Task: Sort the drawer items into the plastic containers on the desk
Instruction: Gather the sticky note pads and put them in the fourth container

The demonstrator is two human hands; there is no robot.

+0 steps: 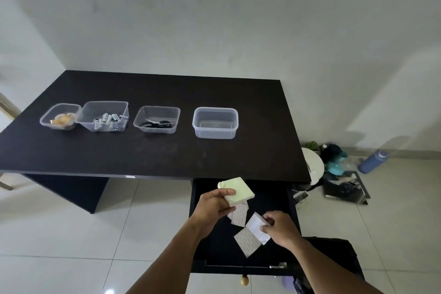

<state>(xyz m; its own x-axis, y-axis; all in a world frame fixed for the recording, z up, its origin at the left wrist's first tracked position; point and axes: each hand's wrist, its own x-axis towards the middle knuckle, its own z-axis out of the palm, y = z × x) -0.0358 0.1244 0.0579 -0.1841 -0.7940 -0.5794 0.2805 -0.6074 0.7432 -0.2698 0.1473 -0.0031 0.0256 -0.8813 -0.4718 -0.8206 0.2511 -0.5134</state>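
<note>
The dark drawer [274, 200] is pulled open under the desk's right end. Above it my left hand [214, 204] holds a pale green pad of sticky notes [239, 190]. My right hand [279, 227] grips a white paper slip [256, 227] low in the drawer. Two more white slips lie in the drawer, one [238, 216] under my left hand, one [247, 242] beside my right. On the black desk [167, 153] stand several clear containers: one with tape rolls [60, 116], one with batteries [105, 114], one with scissors [156, 119], and an empty one [215, 122] on the right.
A white stool [312, 164], a blue bottle [372, 161] and a pile of dark clutter [341, 184] sit on the tiled floor right of the desk. A dark bag [338, 253] lies by the drawer's front right corner. The drawer knob [245, 280] points toward me.
</note>
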